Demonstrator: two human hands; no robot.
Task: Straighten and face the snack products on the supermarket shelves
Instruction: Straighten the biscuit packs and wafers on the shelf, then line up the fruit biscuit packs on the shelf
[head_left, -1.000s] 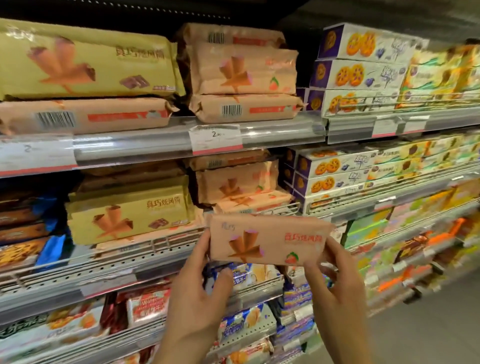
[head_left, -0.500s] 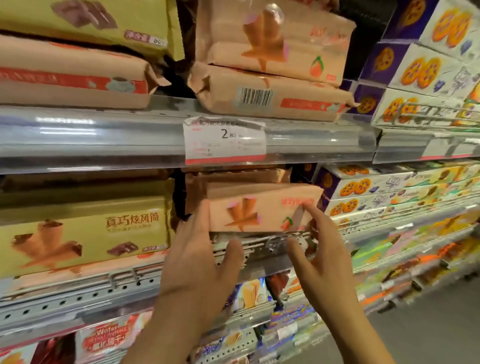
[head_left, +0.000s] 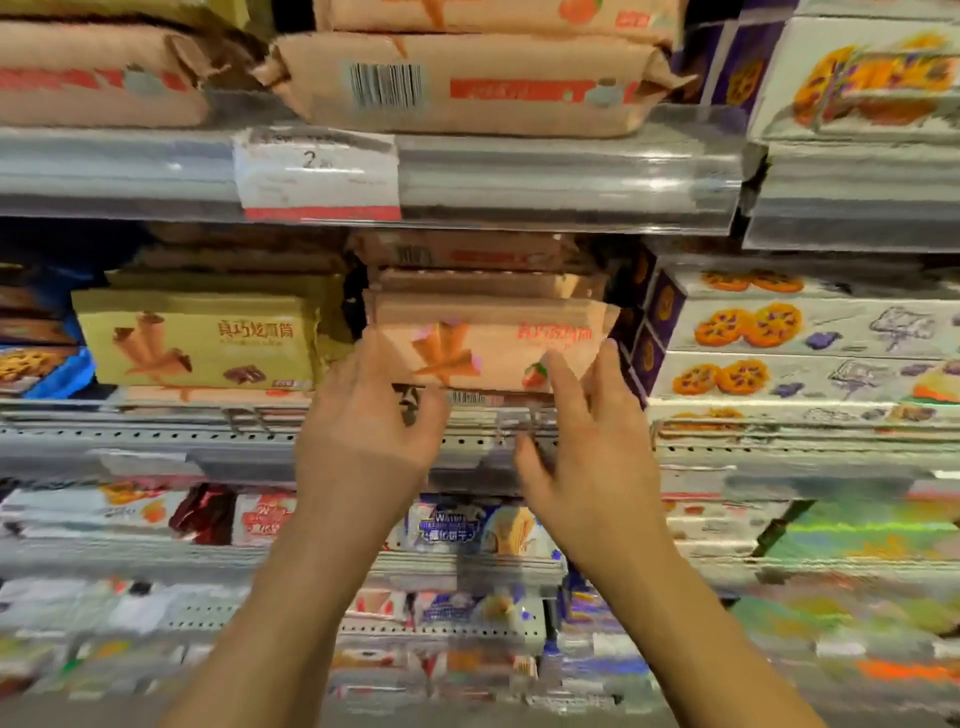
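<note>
Left hand (head_left: 363, 415) and right hand (head_left: 587, 441) touching pink snack pack (head_left: 488, 348), middle shelf (head_left: 156, 431)

Two hands (head_left: 363, 431), one yellow pack (head_left: 197, 338), one price label (head_left: 317, 174), three stacked pink packs (head_left: 488, 338).

The middle shelf (head_left: 363, 441) carries a yellow snack pack (head_left: 202, 338) on the left, a stack of pink packs (head_left: 488, 322) in the centre, and white cookie boxes (head_left: 800, 353) stacked on the right.
</note>
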